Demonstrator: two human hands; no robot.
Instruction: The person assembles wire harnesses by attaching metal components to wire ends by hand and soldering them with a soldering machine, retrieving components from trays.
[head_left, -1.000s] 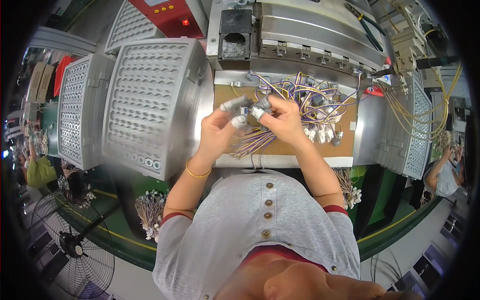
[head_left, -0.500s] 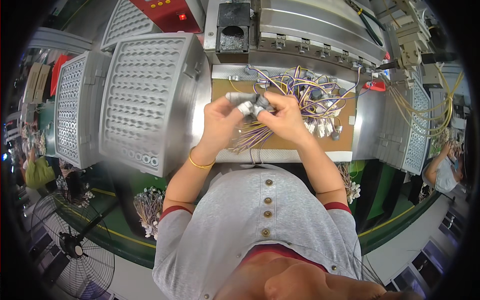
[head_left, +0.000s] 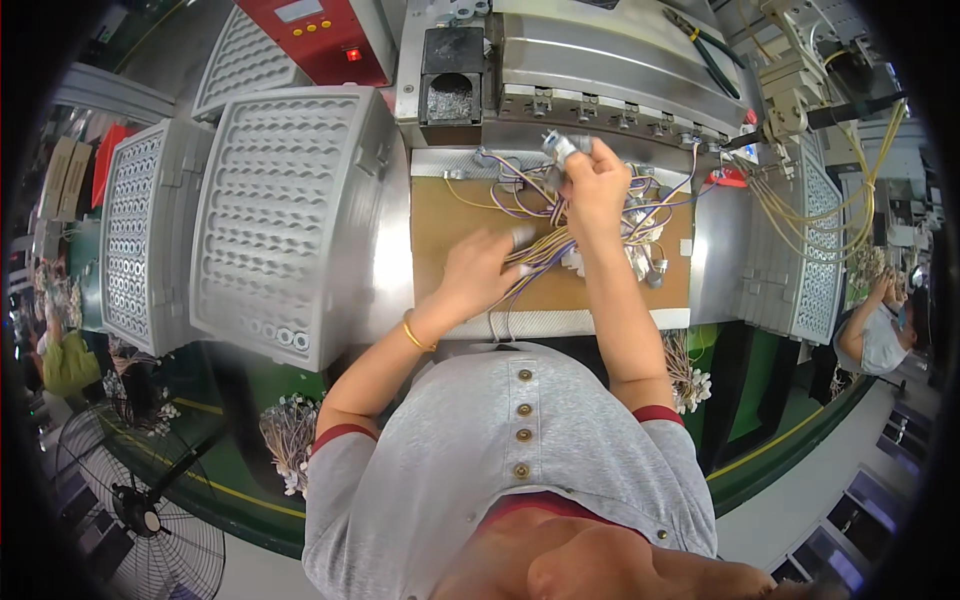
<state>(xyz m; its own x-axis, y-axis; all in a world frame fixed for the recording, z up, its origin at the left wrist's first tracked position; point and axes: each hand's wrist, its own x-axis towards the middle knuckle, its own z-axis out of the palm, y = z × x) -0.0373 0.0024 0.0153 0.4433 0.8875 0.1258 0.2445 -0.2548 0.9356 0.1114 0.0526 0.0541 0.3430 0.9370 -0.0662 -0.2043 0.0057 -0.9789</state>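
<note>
My right hand (head_left: 598, 190) is raised toward the machine's front edge, its fingers closed round a small grey cylindrical part (head_left: 560, 150) with a metallic end. Below and to the left, my left hand (head_left: 475, 268) is slightly blurred, with thumb and forefinger apart beside a bundle of yellow and purple wires (head_left: 550, 243). White coverings sit on some of its fingertips. The wires run under my right wrist into a tangle of white connectors (head_left: 645, 262) and grey ends on the brown work board (head_left: 450, 225). My right hand and forearm hide part of this tangle.
A large grey tray with rows of round holes (head_left: 290, 200) stands on the left. A metal machine (head_left: 600, 60) spans the back, with a black box (head_left: 452, 85), a red control box (head_left: 330, 40) and pliers (head_left: 710, 55). Wires (head_left: 840, 230) hang at right. A fan (head_left: 140, 510) stands lower left.
My hands have parted. The right has moved up and right with the grey part; the left has dropped lower, beside the wire bundle. The whole view has shifted slightly.
</note>
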